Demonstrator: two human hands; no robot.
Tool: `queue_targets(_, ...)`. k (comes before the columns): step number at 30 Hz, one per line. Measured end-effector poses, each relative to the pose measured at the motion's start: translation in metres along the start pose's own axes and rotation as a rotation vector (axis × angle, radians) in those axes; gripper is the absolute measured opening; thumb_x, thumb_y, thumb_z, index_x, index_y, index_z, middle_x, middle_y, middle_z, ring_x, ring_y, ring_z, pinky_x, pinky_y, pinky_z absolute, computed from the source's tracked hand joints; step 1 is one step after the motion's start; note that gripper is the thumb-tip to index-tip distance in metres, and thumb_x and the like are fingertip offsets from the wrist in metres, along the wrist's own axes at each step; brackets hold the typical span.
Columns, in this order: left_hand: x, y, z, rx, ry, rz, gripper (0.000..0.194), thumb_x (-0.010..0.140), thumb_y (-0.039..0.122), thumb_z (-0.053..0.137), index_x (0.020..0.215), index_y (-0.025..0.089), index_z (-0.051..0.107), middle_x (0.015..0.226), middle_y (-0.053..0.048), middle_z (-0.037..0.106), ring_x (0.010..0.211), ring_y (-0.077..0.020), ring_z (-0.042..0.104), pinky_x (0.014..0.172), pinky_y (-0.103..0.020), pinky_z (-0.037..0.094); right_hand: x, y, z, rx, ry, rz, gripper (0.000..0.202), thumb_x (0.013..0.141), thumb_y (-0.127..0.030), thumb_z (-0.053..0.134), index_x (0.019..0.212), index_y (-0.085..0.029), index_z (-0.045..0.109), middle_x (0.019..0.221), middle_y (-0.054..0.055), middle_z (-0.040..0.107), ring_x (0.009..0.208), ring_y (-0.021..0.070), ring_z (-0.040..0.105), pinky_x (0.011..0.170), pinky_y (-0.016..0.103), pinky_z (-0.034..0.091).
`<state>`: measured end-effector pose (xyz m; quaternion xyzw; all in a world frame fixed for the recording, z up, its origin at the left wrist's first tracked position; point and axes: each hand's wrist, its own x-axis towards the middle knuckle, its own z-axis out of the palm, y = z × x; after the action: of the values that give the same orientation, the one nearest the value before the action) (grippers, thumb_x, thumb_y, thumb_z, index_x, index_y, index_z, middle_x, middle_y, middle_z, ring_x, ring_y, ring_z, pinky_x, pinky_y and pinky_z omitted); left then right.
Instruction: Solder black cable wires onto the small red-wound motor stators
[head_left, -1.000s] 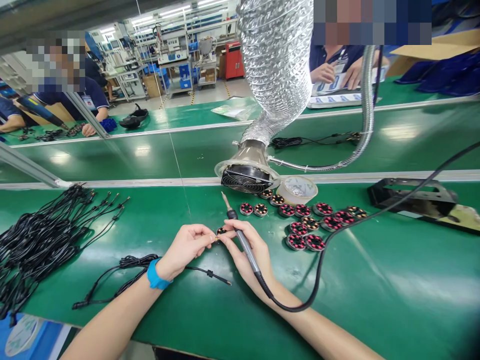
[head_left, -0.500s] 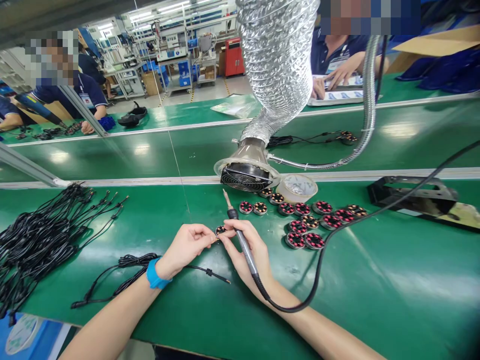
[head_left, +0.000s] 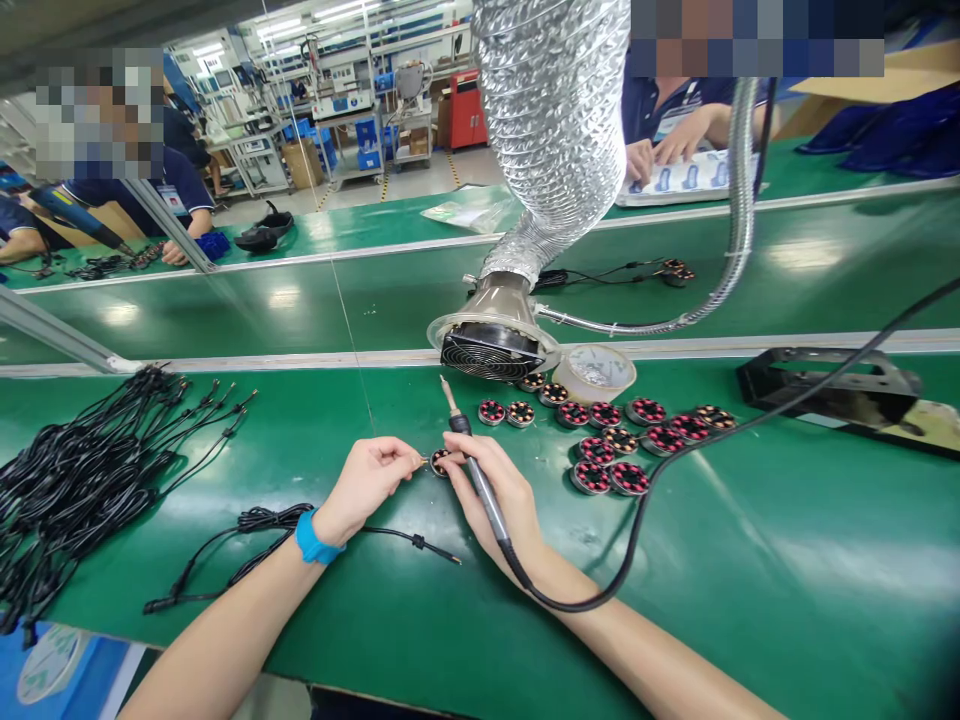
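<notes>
My left hand [head_left: 373, 478], with a blue band [head_left: 315, 538] at the wrist, is closed in a pinch on what looks like a thin copper-coloured wire [head_left: 423, 461]. Just right of that pinch is a small round motor stator [head_left: 439, 461], partly covered by fingers. My right hand [head_left: 499, 490] is closed around a soldering iron [head_left: 487, 492], its tip pointing up and away from the stator. The thumb and index finger of that hand touch the stator's right side. Below my hands lies a black cable [head_left: 417, 541] with a bare copper end.
Several stators [head_left: 595, 451] with red or copper windings stand at right, near a tape roll [head_left: 594, 373]. A fume extractor [head_left: 491, 348] hangs overhead. Black cables [head_left: 90, 460] are heaped at left; a black metal holder [head_left: 825, 388] is far right. Co-workers sit across the bench.
Both hands have shifted slightly up and left. My left fingertips have drawn a little apart from the right ones, so more of the stator shows. The soldering iron moved along with my right hand.
</notes>
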<state>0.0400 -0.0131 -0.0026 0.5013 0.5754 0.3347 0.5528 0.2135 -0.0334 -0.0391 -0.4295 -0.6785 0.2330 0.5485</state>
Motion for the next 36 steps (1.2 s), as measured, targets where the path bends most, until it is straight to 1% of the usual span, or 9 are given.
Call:
queue_targets(4,0.006,-0.002,-0.001,0.022,0.048,-0.014,0.027,0.072,0.039,0.070,0.073,0.012,0.067,0.058,0.002,0.053,0.047,-0.0062,0.036,0.045,-0.021,0.025,0.003,0.001,-0.010,0.005,0.045,0.121,0.025,0.098,-0.029,0.054,0.119,-0.023,0.065,0.095,0.005,0.074,0.077,0.0163,0.071,0.078,0.031,0.059)
queue_targets(7,0.007,-0.003,-0.002,0.016,0.046,-0.015,0.028,0.071,0.039,0.070,0.073,0.012,0.068,0.058,0.002,0.053,0.048,-0.0064,0.036,0.046,-0.021,0.025,0.002,0.002,-0.018,0.012,0.070,0.198,0.023,0.098,-0.036,0.053,0.109,-0.022,0.068,0.077,0.002,0.072,0.064,0.0151,0.069,0.067,0.029,0.059)
queue_targets(9,0.007,-0.004,-0.002,0.017,0.040,-0.016,0.027,0.071,0.039,0.069,0.074,0.012,0.068,0.059,0.002,0.054,0.048,-0.0065,0.036,0.046,-0.022,0.024,0.001,0.003,-0.021,0.026,0.062,0.200,0.024,0.099,-0.038,0.051,0.100,-0.022,0.069,0.066,0.000,0.069,0.057,0.0144,0.067,0.058,0.027,0.057)
queue_targets(12,0.007,-0.004,-0.001,0.023,0.030,-0.018,0.026,0.071,0.038,0.068,0.073,0.012,0.068,0.059,0.002,0.054,0.048,-0.0066,0.036,0.046,-0.022,0.024,0.000,0.003,-0.024,0.049,0.042,0.183,0.026,0.099,-0.038,0.049,0.094,-0.021,0.069,0.059,-0.001,0.066,0.052,0.0143,0.065,0.051,0.025,0.053)
queue_targets(16,0.007,-0.003,-0.001,0.023,0.027,-0.026,0.026,0.070,0.038,0.068,0.072,0.012,0.067,0.058,0.002,0.053,0.048,-0.0067,0.034,0.046,-0.022,0.024,0.001,0.000,-0.024,0.062,0.013,0.170,0.025,0.098,-0.036,0.049,0.092,-0.021,0.069,0.057,-0.001,0.065,0.051,0.0146,0.065,0.048,0.025,0.052)
queue_targets(25,0.006,-0.003,0.000,0.040,0.034,-0.026,0.026,0.070,0.038,0.067,0.072,0.012,0.066,0.055,0.003,0.049,0.048,-0.0072,0.034,0.046,-0.023,0.023,-0.001,-0.001,-0.020,0.055,-0.034,0.198,0.024,0.097,-0.035,0.050,0.092,-0.020,0.069,0.057,-0.001,0.067,0.050,0.0145,0.065,0.048,0.025,0.052)
queue_targets(30,0.007,-0.005,0.000,0.037,0.028,-0.014,0.026,0.071,0.038,0.067,0.072,0.012,0.066,0.056,0.003,0.050,0.049,-0.0071,0.034,0.046,-0.022,0.025,-0.001,-0.001,-0.020,0.069,-0.026,0.195,0.024,0.097,-0.034,0.051,0.092,-0.020,0.069,0.057,-0.001,0.066,0.048,0.0135,0.064,0.046,0.024,0.051)
queue_targets(36,0.007,-0.003,0.000,0.038,0.030,-0.017,0.027,0.072,0.040,0.068,0.071,0.013,0.065,0.058,0.002,0.051,0.050,-0.0073,0.035,0.046,-0.022,0.025,-0.001,0.000,-0.022,0.093,0.041,0.211,0.024,0.098,-0.035,0.052,0.093,-0.021,0.070,0.059,-0.002,0.065,0.044,0.0110,0.060,0.045,0.023,0.049)
